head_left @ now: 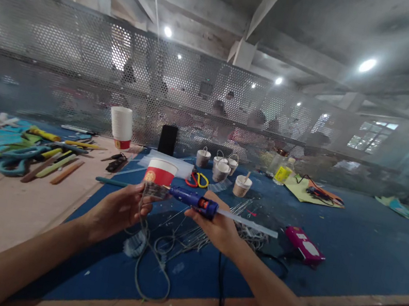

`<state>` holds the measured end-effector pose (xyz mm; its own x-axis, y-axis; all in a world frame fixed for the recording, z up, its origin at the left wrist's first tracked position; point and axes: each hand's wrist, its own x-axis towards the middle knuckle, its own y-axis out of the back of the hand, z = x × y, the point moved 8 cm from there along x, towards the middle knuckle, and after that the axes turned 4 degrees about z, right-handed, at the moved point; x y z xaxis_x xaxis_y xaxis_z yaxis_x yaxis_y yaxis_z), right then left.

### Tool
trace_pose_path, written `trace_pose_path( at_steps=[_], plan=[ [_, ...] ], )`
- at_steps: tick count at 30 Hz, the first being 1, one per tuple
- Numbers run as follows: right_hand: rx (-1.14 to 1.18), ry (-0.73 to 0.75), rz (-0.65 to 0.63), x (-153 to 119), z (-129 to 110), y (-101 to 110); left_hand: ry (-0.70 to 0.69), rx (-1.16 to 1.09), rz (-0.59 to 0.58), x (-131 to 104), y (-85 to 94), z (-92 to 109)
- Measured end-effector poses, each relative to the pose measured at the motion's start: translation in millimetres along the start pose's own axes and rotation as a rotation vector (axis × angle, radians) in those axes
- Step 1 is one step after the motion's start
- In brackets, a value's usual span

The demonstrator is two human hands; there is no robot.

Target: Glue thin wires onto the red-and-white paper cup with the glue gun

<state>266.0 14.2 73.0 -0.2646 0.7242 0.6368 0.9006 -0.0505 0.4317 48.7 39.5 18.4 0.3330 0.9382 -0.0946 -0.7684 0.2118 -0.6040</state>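
My left hand (116, 211) holds a red and white paper cup (161, 173) upright by its lower part, which is wrapped in grey cord (154, 190). From the cup the cord hangs down in loops onto the blue table. My right hand (219, 224) is closed around a blue glue gun (192, 199) with a clear glue stick out of its back end. The gun's nozzle points left at the cup's side, close to the cord; whether it touches is too small to tell.
Scissors (197, 179), small wrapped cups (221, 170) and a bottle (283, 171) stand behind my hands. Stacked cups (121, 127) and a black phone (168, 139) are by the mesh screen. Tools lie left; a magenta box (304, 245) lies right.
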Motion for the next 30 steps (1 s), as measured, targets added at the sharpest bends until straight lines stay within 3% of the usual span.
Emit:
trace_pose_path(
  at_steps=[4,7,11,18,25,30],
  plan=[
    [0.259,-0.326,0.027,2.1,28.6,0.0,0.038,-0.008,0.056,0.1,2.1,-1.3],
    [0.378,-0.442,0.099,5.5,44.6,3.8,0.029,0.016,0.122,-0.1,5.0,0.4],
    [0.476,-0.597,0.173,5.8,74.2,5.7,0.015,0.043,0.101,-0.9,2.1,1.5],
    [0.050,-0.776,0.103,-3.0,115.1,16.3,-0.009,0.109,0.099,0.9,6.5,-0.4],
    [-0.189,-0.783,-0.056,-4.9,129.9,14.2,-0.030,0.179,0.026,-3.3,-2.3,1.1],
    [-0.384,-0.747,-0.128,-2.1,130.3,18.9,-0.044,0.192,0.052,-2.7,0.9,0.2]
  ],
)
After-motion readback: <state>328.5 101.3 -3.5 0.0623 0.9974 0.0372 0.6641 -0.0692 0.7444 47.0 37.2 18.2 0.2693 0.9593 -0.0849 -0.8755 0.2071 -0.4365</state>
